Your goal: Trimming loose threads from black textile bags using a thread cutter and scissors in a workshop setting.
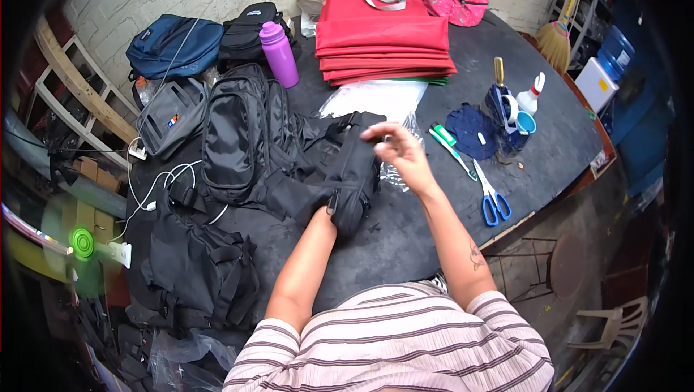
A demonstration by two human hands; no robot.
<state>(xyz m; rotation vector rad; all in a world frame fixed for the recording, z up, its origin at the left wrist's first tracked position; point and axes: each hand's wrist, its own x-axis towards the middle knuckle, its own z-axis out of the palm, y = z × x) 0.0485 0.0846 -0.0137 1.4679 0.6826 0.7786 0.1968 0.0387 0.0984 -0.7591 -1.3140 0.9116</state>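
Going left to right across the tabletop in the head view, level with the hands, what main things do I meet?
Grey rectangular fabric bag, black zippered fabric backpack, black fabric bag being handled, bare right hand, blue-handled metal scissors, small round turquoise cup.

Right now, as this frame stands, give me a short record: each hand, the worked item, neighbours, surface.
Left hand: hidden in or behind the black bag; forearm visible
Right hand: raised at the bag's right side, fingers loosely curled, nothing visibly held; contact unclear
Left of bag: black backpack, gray bag
Far side: purple bottle, red folded stack
Right of bag: blue-handled scissors, dark blue cloth
Surface: dark table
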